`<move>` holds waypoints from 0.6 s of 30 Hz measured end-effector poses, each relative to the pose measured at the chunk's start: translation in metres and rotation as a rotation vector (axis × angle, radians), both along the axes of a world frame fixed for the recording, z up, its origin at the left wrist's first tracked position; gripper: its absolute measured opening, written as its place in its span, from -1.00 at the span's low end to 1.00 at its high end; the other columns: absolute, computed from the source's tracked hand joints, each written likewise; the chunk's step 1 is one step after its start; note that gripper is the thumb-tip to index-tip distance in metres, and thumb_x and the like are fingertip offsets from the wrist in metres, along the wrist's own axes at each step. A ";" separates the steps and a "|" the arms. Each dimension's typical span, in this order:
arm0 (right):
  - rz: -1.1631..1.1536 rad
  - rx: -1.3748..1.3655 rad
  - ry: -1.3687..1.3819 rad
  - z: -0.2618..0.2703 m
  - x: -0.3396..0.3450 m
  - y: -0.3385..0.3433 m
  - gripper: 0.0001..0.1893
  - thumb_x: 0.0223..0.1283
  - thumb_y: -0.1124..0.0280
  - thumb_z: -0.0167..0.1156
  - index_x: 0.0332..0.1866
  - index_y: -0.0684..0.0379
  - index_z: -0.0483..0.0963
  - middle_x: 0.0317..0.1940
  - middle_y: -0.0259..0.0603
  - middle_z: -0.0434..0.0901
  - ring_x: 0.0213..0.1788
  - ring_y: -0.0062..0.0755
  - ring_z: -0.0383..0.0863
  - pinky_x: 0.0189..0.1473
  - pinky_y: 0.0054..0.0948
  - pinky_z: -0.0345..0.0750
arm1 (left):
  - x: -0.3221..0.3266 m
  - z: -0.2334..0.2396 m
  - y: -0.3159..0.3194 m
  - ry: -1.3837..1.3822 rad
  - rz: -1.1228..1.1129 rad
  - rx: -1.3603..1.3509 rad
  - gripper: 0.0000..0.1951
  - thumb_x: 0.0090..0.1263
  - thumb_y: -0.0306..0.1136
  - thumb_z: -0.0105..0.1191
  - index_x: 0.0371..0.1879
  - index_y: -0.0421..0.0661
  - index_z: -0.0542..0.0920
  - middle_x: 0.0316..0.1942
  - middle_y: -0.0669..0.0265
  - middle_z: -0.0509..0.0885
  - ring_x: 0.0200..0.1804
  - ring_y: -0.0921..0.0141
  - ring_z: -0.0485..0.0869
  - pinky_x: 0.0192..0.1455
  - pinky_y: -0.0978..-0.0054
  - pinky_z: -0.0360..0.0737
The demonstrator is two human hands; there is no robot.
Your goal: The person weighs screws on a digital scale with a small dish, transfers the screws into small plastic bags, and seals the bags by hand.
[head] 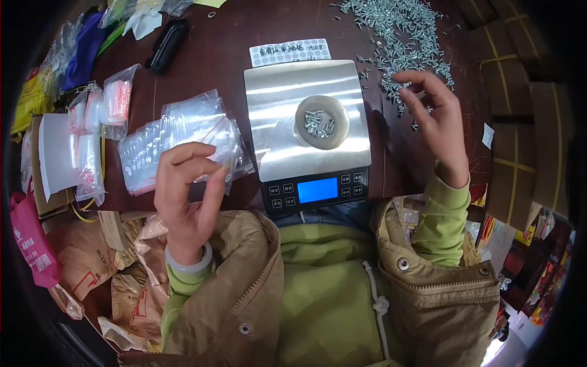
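Note:
My left hand [192,197] is raised at the left of the scale, its thumb and fingers pinched at the edge of a clear plastic zip bag [231,151]. Beneath that bag lies a fanned stack of clear zip bags [142,153]. My right hand [435,114] hovers by the near side of a heap of small metal screws [403,36], thumb and forefinger apart, with nothing visible between them. Between my hands stands a digital scale [268,137] with a steel platform and a lit blue display. On it sits a small round dish [341,137] with several screws [316,124] inside.
Behind the scale lies a sheet of round stickers [289,51] with handwriting. A black case [167,46] and packs of small bags [117,103] are at the left. Taped cardboard boxes [513,151] stand at the right, a pink bag [36,243] at the far left.

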State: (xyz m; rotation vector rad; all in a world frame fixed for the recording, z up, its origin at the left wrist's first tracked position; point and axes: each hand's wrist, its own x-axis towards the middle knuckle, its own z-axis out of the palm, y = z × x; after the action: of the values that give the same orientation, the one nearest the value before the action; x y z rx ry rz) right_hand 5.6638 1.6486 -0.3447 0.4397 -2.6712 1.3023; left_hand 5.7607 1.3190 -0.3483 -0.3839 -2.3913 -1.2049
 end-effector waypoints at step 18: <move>0.350 -0.082 -0.122 -0.016 0.021 -0.054 -0.25 -0.21 0.37 0.51 0.22 0.10 0.36 0.17 -0.15 0.49 0.19 -0.18 0.46 0.23 -0.33 0.40 | -0.003 -0.006 0.029 -0.156 -0.227 -0.034 -0.90 0.18 -0.62 0.20 -0.34 -0.22 0.61 -0.12 0.20 0.54 -0.46 0.50 0.37 -0.43 0.59 0.35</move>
State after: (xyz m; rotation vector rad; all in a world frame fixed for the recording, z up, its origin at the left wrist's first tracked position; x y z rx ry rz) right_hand 5.6849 1.5941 -0.3607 0.8753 -2.7115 1.5688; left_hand 5.7574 1.3483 -0.3547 -0.6068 -2.5583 -1.3379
